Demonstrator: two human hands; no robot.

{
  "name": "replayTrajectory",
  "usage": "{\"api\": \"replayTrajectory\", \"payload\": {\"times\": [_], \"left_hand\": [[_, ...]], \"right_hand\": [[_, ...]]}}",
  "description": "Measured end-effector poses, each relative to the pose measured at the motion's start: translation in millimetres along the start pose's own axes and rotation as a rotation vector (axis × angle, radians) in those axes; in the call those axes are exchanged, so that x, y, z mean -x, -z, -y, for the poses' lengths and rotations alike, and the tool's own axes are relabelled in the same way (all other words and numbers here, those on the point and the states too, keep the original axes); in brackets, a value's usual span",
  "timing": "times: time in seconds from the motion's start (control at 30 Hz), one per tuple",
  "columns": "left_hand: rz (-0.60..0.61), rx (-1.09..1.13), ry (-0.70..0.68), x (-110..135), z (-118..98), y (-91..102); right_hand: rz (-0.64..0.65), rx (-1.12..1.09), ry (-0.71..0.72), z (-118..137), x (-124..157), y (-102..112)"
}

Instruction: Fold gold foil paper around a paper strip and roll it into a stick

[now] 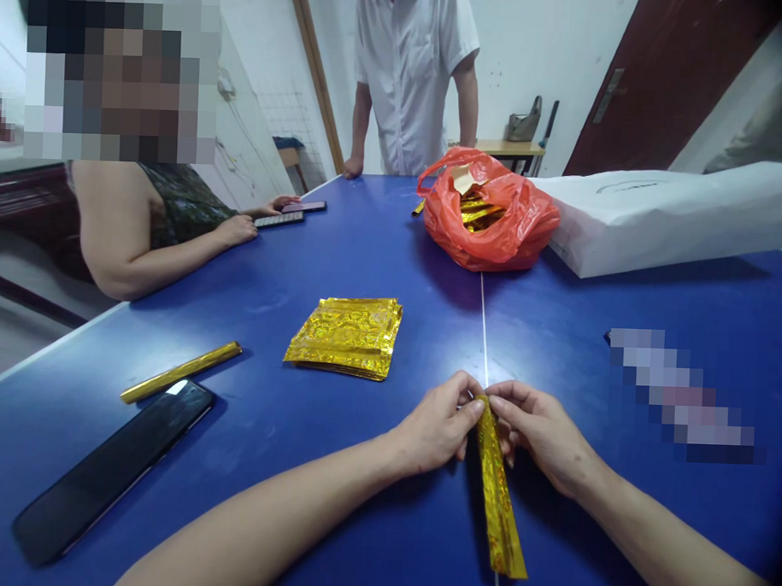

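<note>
Well left of my left hand [434, 423] lie a black smartphone [112, 470] and a slim gold foil roll [181, 371]. Nearer, a stack of gold foil sheets [344, 336] sits on the blue table [556, 333]. My left hand and my right hand [540, 435] pinch a folded gold foil strip [498, 493] closed between them, its length running toward me. Far ahead of my hands, a red plastic bag [521, 229] holds gold foil pieces [480, 212], and a white paper package [663, 221] lies to its right.

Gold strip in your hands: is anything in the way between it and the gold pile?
Nothing visible does. The left hand and right hand hold the gold foil strip; only blue table lies between it and the stack of gold foil sheets.
</note>
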State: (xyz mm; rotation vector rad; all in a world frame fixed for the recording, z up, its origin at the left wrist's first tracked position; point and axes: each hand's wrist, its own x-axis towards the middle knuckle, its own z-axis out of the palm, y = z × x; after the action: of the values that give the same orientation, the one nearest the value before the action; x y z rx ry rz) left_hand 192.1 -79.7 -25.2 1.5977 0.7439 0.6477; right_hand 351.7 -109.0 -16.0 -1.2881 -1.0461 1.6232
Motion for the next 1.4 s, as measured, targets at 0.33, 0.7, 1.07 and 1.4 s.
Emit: {"api": "replayTrajectory", "payload": {"times": [0.33, 0.7, 1.07, 1.4], "left_hand": [[-0.043, 0.041, 0.037, -2.9, -0.6, 0.4], [-0.041, 0.219, 0.087, -3.8, -3.3, -0.3], [0.156, 0.39, 0.106, -5.8, -2.4, 0.3], [0.055, 0.488, 0.136, -6.5, -1.9, 1.6]], "right_hand": [[0.011, 0.022, 0.008, -0.4, -1.1, -0.5], [0.122, 0.094, 0.059, -1.9, -0.4, 1.0], [0.241, -0.107, 0.04, -6.8, -1.2, 2.5], [0.142, -0.2, 0.056, -3.0, -1.4, 1.8]]}}
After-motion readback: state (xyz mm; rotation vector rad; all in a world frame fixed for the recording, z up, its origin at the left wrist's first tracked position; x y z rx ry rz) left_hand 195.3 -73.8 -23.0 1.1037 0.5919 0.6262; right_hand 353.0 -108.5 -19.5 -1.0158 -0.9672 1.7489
